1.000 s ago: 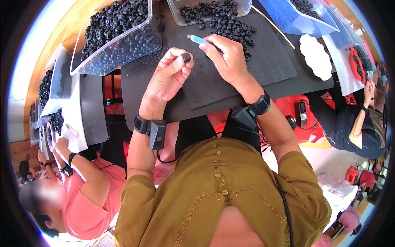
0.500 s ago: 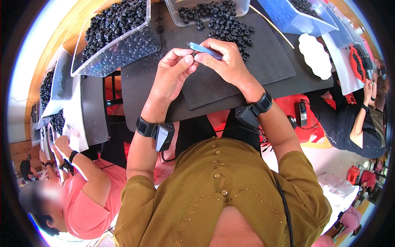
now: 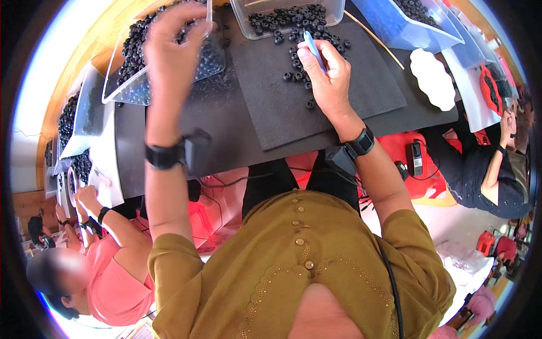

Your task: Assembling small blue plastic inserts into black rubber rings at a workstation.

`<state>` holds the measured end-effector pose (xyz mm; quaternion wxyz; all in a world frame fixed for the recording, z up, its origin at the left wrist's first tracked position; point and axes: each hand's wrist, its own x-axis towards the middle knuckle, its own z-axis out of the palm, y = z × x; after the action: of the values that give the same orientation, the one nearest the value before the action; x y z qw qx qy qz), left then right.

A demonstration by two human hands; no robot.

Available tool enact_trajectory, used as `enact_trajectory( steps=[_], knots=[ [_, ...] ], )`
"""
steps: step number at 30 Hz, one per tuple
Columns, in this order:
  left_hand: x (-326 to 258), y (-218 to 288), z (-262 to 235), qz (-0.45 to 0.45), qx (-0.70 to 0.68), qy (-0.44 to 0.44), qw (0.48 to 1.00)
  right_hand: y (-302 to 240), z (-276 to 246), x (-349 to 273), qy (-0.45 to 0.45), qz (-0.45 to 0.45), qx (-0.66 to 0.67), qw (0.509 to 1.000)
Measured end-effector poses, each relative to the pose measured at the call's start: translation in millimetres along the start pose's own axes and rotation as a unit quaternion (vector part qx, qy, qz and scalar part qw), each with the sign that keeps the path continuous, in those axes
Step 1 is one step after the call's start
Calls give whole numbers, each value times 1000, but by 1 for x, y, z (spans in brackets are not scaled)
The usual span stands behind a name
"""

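My right hand [image 3: 330,76] is closed around a slim light-blue tool [image 3: 314,50], thumb along its side and its upper end pointing up. It is above the dark mat [image 3: 350,99]. Several small round black pieces with ring-like tops [image 3: 297,76] lie on the mat beside the hand. My left hand [image 3: 172,53] is over the left clear bin [image 3: 132,90], which is heaped with the same black pieces [image 3: 132,48]. Motion smears its fingers, so I cannot make out whether anything is in them.
Another clear bin [image 3: 243,25] stands at the mat's far edge, with a thin stick [image 3: 375,34] beside it. A blue-tinted bin [image 3: 389,28] and a white scalloped piece [image 3: 432,79] are at the right. Co-workers sit on the left [image 3: 116,265] and right [image 3: 480,164].
My hands were together over the mat, pinching a small dark piece at the tool. Now my left hand has swung left over the bin, and my right has moved slightly right, tool turned upward.
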<state>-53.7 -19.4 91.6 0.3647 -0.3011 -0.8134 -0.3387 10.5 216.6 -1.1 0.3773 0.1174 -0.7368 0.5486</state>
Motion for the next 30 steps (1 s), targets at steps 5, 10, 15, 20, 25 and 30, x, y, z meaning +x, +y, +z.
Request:
enact_trajectory(
  steps=[5, 10, 15, 20, 25, 30],
  knots=[
    [-64, 48, 64, -59, -120, -239, 962, 0, 1, -2, -8, 16, 15, 1000],
    [-74, 31, 91, -40, -126, -275, 952, -1, 1, -1, -8, 28, 12, 1000],
    [-74, 17, 72, -229, -293, -262, 891, -2, 0, -1, -23, 23, 11, 999],
    [-94, 3, 60, -391, -670, -148, 614, -5, 3, -3, -97, -16, 13, 995],
    [-104, -6, 60, -380, -782, -116, 481, -7, 4, -4, -169, -21, 3, 985],
    [-104, -3, 57, -405, -793, -86, 447, -3, 6, -5, -198, -54, -11, 979]
  ],
)
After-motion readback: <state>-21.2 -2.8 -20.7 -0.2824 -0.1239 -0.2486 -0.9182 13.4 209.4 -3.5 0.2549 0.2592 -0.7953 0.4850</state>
